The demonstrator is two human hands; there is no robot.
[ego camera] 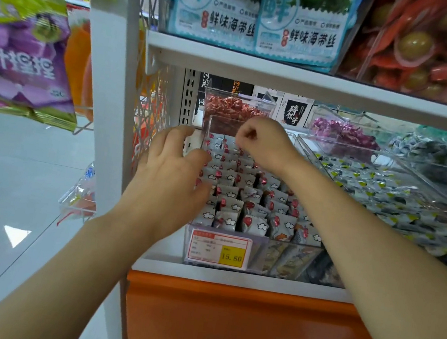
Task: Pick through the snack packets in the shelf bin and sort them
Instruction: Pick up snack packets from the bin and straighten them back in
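Observation:
A clear plastic shelf bin (285, 251) holds several rows of small grey snack packets (243, 200) with red and white marks, standing upright. My left hand (172, 171) lies over the bin's left side with fingers spread and straight, touching the packets there. My right hand (262, 143) hovers over the far rows with fingers curled in; whether it pinches a packet is hidden behind the fingers.
A price tag reading 15.80 (219, 249) is fixed to the bin front. A neighbouring clear bin (384, 187) of grey and yellow packets sits to the right. Bins of red (233, 108) and purple sweets (341, 130) stand behind. A white shelf (286, 72) hangs close overhead.

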